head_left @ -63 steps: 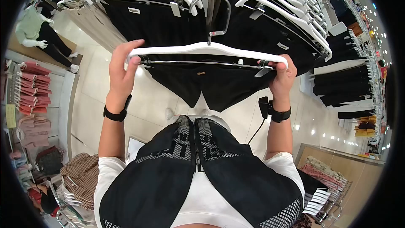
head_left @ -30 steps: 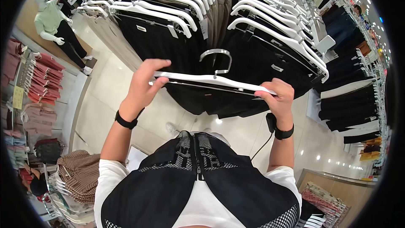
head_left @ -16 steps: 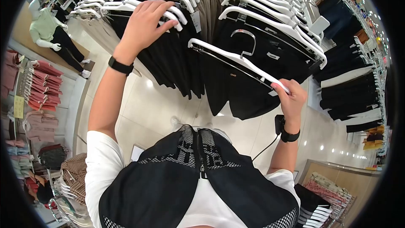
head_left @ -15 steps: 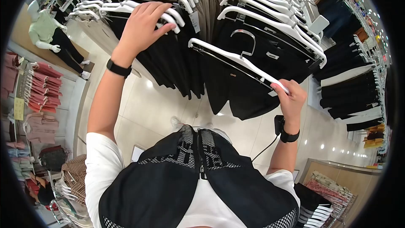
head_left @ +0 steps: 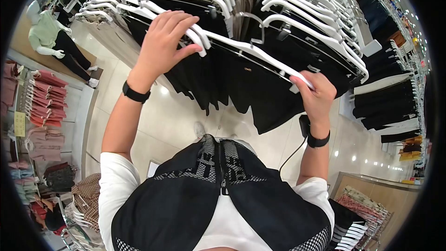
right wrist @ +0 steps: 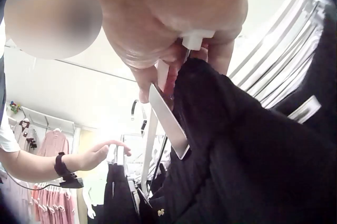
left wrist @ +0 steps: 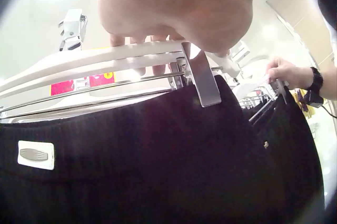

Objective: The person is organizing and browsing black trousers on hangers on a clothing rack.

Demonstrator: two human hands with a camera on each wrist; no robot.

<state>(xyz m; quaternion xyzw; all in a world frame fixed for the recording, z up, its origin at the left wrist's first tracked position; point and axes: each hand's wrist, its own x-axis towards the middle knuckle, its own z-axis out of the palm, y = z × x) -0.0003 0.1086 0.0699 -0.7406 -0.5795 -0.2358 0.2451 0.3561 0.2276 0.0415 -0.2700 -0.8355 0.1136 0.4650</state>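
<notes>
A white hanger (head_left: pixel 255 52) with a metal hook and black shorts (head_left: pixel 260 81) clipped under it slants across the middle of the head view. My right hand (head_left: pixel 317 95) pinches its right end; in the right wrist view that hand (right wrist: pixel 179 19) is beside a metal clip (right wrist: pixel 169 124). My left hand (head_left: pixel 165 44) curls over the ends of two white hangers on the left rail, with the thumb below. In the left wrist view the hand (left wrist: pixel 174 8) covers the ends of these hangers (left wrist: pixel 95 61), above black garments (left wrist: pixel 121 155). The held hanger's left end is beside these hangers.
Rows of white hangers (head_left: pixel 302 7) with black garments hang at the right of the rack. Beige trousers (head_left: pixel 104 32) are at far left, near a mannequin (head_left: pixel 44 32). Pink clothes (head_left: pixel 46 97) hang on the left wall. A tiled floor (head_left: pixel 172 121) lies below.
My left hand let go of the held hanger's left end and moved to the left rail's hangers. Since half a second ago, the held hanger has moved up and left, toward those hangers.
</notes>
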